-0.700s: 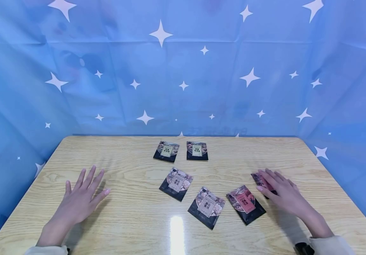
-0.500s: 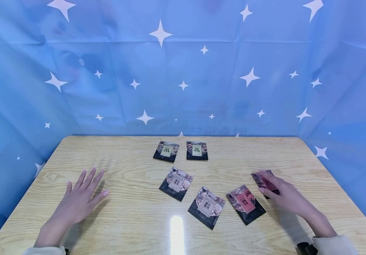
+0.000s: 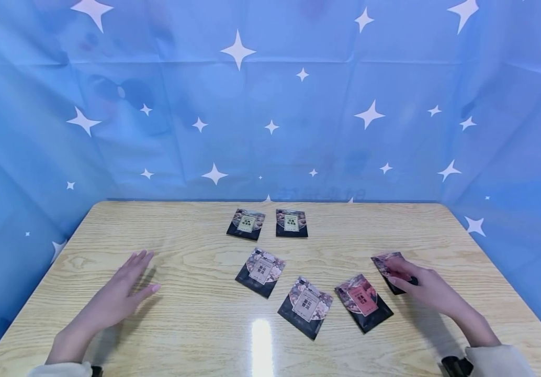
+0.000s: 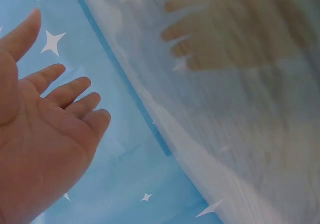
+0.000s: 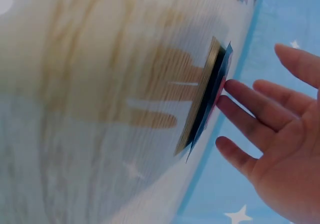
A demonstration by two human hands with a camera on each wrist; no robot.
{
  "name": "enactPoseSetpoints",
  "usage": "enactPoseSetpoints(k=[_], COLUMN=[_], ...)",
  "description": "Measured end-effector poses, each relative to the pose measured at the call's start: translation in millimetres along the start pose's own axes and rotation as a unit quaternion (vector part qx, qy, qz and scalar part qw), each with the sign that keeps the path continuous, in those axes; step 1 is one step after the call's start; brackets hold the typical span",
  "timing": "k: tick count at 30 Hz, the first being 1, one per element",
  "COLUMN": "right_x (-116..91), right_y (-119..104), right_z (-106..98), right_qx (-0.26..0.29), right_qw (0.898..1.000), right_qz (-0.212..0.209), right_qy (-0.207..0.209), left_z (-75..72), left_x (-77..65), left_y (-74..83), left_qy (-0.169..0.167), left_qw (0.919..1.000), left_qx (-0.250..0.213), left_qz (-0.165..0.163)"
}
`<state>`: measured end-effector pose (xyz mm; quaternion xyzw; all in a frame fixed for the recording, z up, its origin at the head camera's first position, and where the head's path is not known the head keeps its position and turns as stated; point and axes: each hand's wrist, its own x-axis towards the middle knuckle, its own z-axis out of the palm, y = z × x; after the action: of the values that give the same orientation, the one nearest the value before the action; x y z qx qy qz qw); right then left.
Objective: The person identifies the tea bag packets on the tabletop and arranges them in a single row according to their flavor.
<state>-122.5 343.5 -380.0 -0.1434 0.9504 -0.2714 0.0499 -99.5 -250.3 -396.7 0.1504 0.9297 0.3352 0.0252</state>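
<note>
Several small dark sachets lie on the wooden table. My right hand rests with straight fingers on the rightmost red-labelled sachet. In the right wrist view the fingertips touch that sachet at its edge. A second red-labelled sachet lies just left of it. My left hand is at the table's left side, fingers straight and holding nothing. The left wrist view shows the left hand open, its palm off the table.
Two green-labelled sachets lie side by side near the far edge. Two pale-labelled sachets lie in the middle. A blue star-patterned cloth walls the table at the back and both sides.
My right hand has slid back toward me, uncovering more of the rightmost sachet. My left hand has tilted and drawn its fingers closer together.
</note>
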Motion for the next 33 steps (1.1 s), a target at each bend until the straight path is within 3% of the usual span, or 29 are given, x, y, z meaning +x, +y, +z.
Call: enactPoseSetpoints(k=[7,12,15,21,33], right_x=[-1.4,-2.1,-2.5,-3.1,-2.6], right_y=[4.1,4.6,3.6,2.8,7.4], right_z=[0.2,-0.1,-0.7,-1.6,-2.6], right_qx=[0.008,0.009,0.014,0.015,0.016], right_qw=[1.0,1.0,1.0,0.999,0.999], right_qz=[-0.003,-0.01,-0.01,-0.005,-0.004], right_qy=[-0.007,-0.014,-0.02,-0.028,-0.036], left_z=[-1.5,1.0,3.7,11.2,33.1], left_x=[7.0,16.2,24.5,47.7,104.9], left_y=[7.4,17.7,23.7,32.4,53.2], left_qy=[0.004,-0.015,-0.023,-0.026,-0.067], left_qw=[0.9996,0.9991,0.9991,0.9988,0.9964], left_qx=[-0.028,-0.032,-0.031,-0.037,-0.044], left_qz=[-0.005,-0.024,-0.014,0.019,0.026])
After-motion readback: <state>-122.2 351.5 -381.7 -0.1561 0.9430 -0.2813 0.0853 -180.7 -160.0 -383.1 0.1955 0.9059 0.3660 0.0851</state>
